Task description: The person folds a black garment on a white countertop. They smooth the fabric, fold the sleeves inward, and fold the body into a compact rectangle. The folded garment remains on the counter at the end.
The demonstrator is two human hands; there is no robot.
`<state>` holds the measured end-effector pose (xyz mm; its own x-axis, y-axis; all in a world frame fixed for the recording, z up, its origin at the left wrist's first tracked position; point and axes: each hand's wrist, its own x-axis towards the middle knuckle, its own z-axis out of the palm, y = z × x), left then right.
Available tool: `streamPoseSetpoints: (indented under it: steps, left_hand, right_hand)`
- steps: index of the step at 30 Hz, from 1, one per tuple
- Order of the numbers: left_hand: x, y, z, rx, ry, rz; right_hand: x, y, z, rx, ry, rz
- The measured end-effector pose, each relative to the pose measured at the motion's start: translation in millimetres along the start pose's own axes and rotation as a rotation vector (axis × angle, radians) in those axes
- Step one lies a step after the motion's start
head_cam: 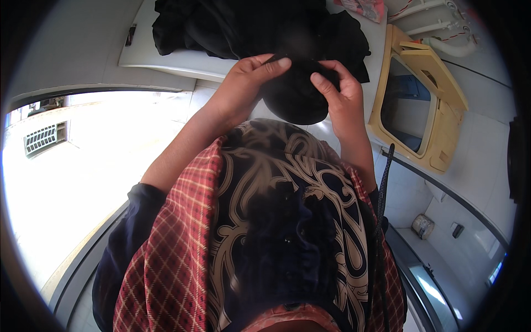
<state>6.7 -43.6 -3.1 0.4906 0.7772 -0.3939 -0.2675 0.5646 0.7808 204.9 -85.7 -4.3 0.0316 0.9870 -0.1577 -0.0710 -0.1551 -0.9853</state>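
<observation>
A piece of black fabric (300, 97) hangs in front of my chest, held up by both hands. My left hand (255, 74) pinches its upper left edge between thumb and fingers. On the other side, my right hand (338, 85) grips it with the thumb in front and the fingers partly behind. The cloth's lower edge is rounded and dangles free. Just beyond it, a large black cloth (215, 27) lies heaped on a white table (182, 62). Dark folds blend together between my hands, so I cannot tell whether the held piece joins the heap.
At right stands a yellowed plastic washing machine (450, 141), its lid (439, 74) raised and blue things inside. A pink packet (365, 8) lies on the table's far right. White pipes (452, 45) run behind. A dark cord (383, 182) hangs by my right arm. Bright light fills the left.
</observation>
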Motion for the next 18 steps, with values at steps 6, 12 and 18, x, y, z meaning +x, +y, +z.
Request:
streamPoseSetpoints:
  steps: [6,12,18]
  left_hand:
    - [3.7,-8.2,-3.0,0.096,-0.127,0.031]
    - [9.3,-8.1,-11.1,-0.257,-0.037,-0.074]
    - [12.2,-9.0,-12.8,-0.59,0.05,-0.102]
  right_hand:
    - [-1.5,-0.2,-3.0,0.39,0.108,0.1]
    - [-0.8,-0.6,-7.4,0.327,-0.033,0.012]
    - [-5.3,0.1,1.9,-0.082,-0.224,-0.268]
